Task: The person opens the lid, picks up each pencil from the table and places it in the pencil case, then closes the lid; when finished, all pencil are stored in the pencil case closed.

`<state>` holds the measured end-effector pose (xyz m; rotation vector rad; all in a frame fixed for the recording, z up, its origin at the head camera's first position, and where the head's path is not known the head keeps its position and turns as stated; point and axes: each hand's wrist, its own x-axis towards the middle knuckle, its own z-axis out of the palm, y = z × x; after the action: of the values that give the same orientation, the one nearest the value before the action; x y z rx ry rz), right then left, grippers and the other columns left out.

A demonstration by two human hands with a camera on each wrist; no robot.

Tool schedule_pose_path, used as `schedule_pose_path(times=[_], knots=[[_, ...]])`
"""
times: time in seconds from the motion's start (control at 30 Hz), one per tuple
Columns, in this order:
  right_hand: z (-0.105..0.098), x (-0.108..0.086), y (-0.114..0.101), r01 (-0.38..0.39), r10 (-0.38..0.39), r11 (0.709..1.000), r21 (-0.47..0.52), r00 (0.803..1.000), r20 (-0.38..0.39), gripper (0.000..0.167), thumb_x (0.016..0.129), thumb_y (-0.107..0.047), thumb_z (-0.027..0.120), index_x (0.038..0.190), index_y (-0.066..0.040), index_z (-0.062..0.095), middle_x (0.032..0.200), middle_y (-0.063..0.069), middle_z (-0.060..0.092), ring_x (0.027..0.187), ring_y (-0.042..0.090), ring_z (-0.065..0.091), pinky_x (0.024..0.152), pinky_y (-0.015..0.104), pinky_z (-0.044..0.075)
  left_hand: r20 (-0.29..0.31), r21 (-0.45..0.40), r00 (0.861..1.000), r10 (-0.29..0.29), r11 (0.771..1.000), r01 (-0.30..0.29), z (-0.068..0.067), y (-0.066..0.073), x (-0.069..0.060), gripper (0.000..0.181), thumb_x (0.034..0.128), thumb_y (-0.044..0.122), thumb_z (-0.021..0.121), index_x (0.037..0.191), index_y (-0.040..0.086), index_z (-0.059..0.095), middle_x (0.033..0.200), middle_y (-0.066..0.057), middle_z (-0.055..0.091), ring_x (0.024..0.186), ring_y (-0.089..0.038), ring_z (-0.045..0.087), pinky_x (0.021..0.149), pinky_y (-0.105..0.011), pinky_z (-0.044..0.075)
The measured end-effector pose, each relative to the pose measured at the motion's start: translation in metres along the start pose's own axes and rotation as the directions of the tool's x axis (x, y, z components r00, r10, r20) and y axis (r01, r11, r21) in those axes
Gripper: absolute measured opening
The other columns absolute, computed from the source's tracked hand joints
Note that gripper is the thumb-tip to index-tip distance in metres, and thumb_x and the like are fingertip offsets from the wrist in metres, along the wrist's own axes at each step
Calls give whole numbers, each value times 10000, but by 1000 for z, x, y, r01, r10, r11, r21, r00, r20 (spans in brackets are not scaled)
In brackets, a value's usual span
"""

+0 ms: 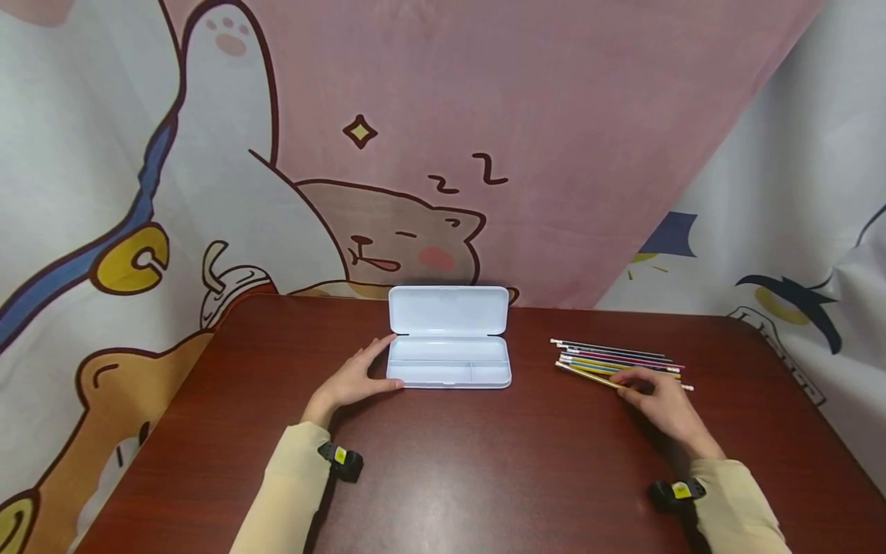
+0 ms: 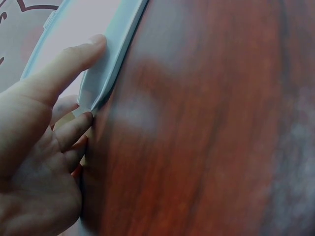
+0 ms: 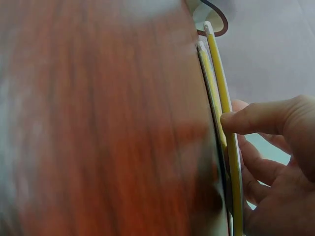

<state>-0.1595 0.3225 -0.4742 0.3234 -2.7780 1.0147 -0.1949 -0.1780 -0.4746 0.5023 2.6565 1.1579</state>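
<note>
A white pencil case (image 1: 448, 375) lies on the table with its lid (image 1: 448, 310) raised at the back; no pencils show in its compartments. At its left end, my left hand (image 1: 349, 381) holds it, thumb at the front corner and index finger near the hinge. Off to the right, my right hand (image 1: 663, 404) pinches a yellow pencil (image 3: 221, 78) between thumb and fingers. That pencil is at the near side of a loose bundle of pencils (image 1: 609, 350). In the right wrist view, another yellow pencil (image 3: 208, 73) lies close beside it.
The dark red-brown table (image 1: 450, 469) carries the case and the pencils. A cartoon-printed cloth (image 1: 554, 154) hangs behind the table and along its sides. Bare tabletop lies between the case and the bundle.
</note>
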Motion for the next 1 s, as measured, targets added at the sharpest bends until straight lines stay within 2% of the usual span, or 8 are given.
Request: schedule_pose_path(times=[0.4,0.63,1.0], knots=[[12,8,-19,4,-4,994,107,1000,-5,173,805,89,694,964,20,696,909,130,673,683,48,525,562,222,409,-3,0,1000,11,1000,-11,0,0,0,873,827,355,755,1513,75,293,1530,-224,277,1424,-402,162,1116,-580,95],[25,16,-33,44,-42,985,164,999,-15,169,794,116,694,937,25,687,855,109,665,665,75,528,550,227,410,-3,7,1000,13,1000,-13,0,0,1,871,827,355,754,1513,77,295,1529,-217,285,1425,-399,163,1119,-575,95],[50,29,-54,62,-60,961,268,998,-16,199,773,116,722,935,4,702,899,119,676,710,148,559,594,247,430,2,4,1000,14,1000,-14,0,0,0,864,834,346,750,1514,75,291,1532,-214,280,1426,-400,159,1119,-577,90]])
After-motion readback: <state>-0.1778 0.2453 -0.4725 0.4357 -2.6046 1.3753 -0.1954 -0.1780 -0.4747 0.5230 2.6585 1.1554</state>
